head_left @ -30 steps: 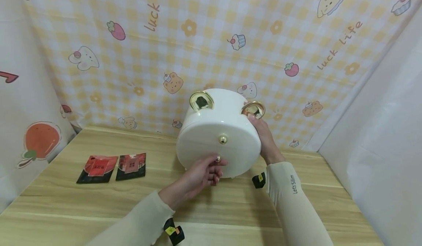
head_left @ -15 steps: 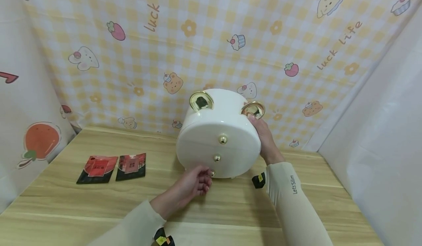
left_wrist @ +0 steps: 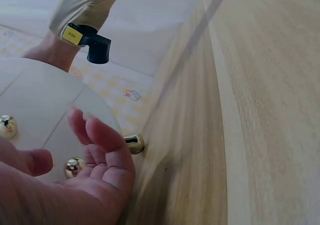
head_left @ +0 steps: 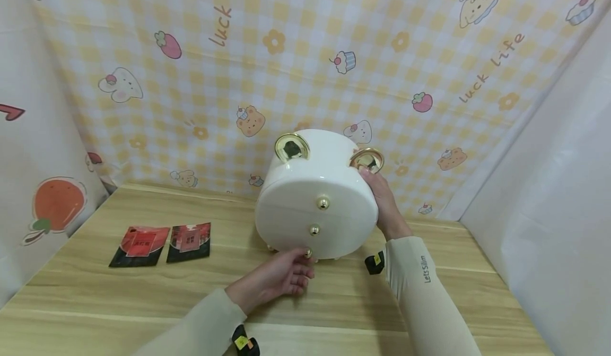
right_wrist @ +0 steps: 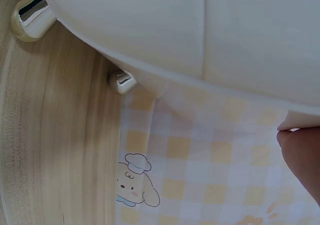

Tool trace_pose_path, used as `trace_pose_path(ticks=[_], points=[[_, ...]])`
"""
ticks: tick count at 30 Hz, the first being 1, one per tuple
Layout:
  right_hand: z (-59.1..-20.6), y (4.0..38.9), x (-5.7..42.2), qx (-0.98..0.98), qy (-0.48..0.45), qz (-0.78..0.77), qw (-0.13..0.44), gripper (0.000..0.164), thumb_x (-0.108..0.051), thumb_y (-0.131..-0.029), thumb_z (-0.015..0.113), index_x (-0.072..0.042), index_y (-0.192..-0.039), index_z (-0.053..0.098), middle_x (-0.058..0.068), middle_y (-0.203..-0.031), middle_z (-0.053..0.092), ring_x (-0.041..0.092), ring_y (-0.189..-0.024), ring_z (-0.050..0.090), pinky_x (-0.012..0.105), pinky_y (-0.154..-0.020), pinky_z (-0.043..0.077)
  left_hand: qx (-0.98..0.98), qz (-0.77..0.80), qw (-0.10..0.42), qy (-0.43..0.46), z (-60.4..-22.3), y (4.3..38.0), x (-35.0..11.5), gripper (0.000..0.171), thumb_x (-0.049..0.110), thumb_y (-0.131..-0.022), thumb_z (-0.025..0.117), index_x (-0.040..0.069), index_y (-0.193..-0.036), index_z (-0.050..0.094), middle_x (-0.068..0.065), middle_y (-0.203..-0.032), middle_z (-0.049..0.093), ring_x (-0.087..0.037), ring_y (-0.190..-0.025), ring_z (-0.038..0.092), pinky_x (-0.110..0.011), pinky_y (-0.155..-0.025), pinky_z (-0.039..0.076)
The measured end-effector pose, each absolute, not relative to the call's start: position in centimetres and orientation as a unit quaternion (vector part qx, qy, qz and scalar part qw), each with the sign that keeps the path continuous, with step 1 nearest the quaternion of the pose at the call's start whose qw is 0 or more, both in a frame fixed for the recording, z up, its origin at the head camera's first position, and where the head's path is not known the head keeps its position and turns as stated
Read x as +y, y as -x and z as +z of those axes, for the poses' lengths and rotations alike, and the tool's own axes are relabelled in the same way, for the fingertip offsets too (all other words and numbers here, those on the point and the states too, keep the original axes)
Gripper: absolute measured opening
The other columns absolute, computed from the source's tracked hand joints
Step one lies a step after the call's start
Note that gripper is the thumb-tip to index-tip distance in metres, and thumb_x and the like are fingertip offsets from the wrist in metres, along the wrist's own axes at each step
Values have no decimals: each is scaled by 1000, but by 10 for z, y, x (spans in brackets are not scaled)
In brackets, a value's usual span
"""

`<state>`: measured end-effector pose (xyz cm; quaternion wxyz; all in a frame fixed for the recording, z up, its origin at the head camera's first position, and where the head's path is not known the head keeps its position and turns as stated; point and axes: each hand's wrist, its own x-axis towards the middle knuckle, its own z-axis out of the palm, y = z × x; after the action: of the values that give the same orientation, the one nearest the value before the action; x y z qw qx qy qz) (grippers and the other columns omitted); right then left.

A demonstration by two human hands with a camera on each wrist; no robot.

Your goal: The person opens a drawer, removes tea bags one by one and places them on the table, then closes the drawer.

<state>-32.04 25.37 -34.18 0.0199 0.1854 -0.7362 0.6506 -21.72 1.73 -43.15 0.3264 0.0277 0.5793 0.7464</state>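
Observation:
A glossy white round drawer box (head_left: pixel 286 202) with gold feet and ear-like gold rings on top stands on the table. Its front carries an upper knob (head_left: pixel 323 203), a middle knob (head_left: pixel 314 229) and a lowest knob (head_left: pixel 307 252), all gold. My left hand (head_left: pixel 279 276) is at the lowest knob, thumb tip right beside it. In the left wrist view that knob (left_wrist: pixel 74 167) shows between thumb and loosely bent fingers. My right hand (head_left: pixel 385 202) rests against the box's right side just under the right ring (head_left: pixel 367 159); part of its fingers is hidden.
Two red and black packets (head_left: pixel 140 245) lie flat on the wooden table (head_left: pixel 229 213), left of the box. Behind the box hangs a checked cartoon cloth (head_left: pixel 305 80). A white sheet (head_left: pixel 544 186) closes off the right side.
My left hand has moved down from the middle knob to the lowest knob, where its fingers have shifted slightly. The right hand and the box have stayed in place.

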Motion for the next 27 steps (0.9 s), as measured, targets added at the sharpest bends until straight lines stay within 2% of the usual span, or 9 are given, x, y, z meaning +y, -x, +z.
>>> trace_pose_path(ticks=[3, 6, 10, 18, 23, 27], points=[[-342, 320, 253, -731, -184, 657, 15, 40, -42, -109, 36, -21, -138, 55, -7, -90, 73, 8, -69, 72, 26, -61, 59, 579, 753, 312, -23, -435, 219, 21, 40, 31, -108, 35, -2, -122, 53, 2, -83, 59, -7, -68, 53, -22, -63, 46], [-342, 319, 253, -728, -186, 660, 11, 42, -42, -109, 36, -20, -142, 52, -7, -91, 73, 8, -69, 72, 26, -61, 59, 584, 754, 299, -14, -437, 221, 24, 43, 29, -109, 34, -5, -125, 53, 3, -82, 59, -7, -68, 53, -21, -64, 46], [-341, 318, 253, -730, -190, 657, 9, 40, -43, -109, 35, -20, -135, 56, -6, -89, 74, 9, -69, 72, 27, -60, 59, 591, 753, 290, -9, -439, 222, 25, 42, 27, -109, 35, -6, -125, 55, 4, -81, 58, -8, -69, 52, -21, -64, 46], [-341, 318, 254, -738, -179, 650, 16, 34, -43, -109, 36, -23, -116, 63, -8, -82, 73, 8, -64, 70, 26, -57, 57, 600, 748, 285, -13, -442, 224, 28, 34, 25, -109, 36, -1, -116, 57, 5, -78, 57, -7, -67, 51, -21, -63, 46], [-341, 319, 254, -736, -188, 650, 13, 35, -43, -109, 36, -21, -116, 64, -7, -82, 73, 8, -65, 71, 27, -58, 58, 605, 744, 284, -18, -443, 224, 28, 35, 25, -109, 35, -1, -116, 56, 5, -78, 57, -7, -67, 51, -21, -63, 46], [-340, 318, 254, -730, -191, 656, 7, 36, -43, -109, 36, -22, -123, 62, -7, -85, 74, 9, -66, 72, 27, -59, 59, 607, 742, 283, -21, -443, 224, 28, 35, 24, -110, 33, -2, -118, 56, 5, -79, 57, -7, -68, 51, -21, -63, 46]])
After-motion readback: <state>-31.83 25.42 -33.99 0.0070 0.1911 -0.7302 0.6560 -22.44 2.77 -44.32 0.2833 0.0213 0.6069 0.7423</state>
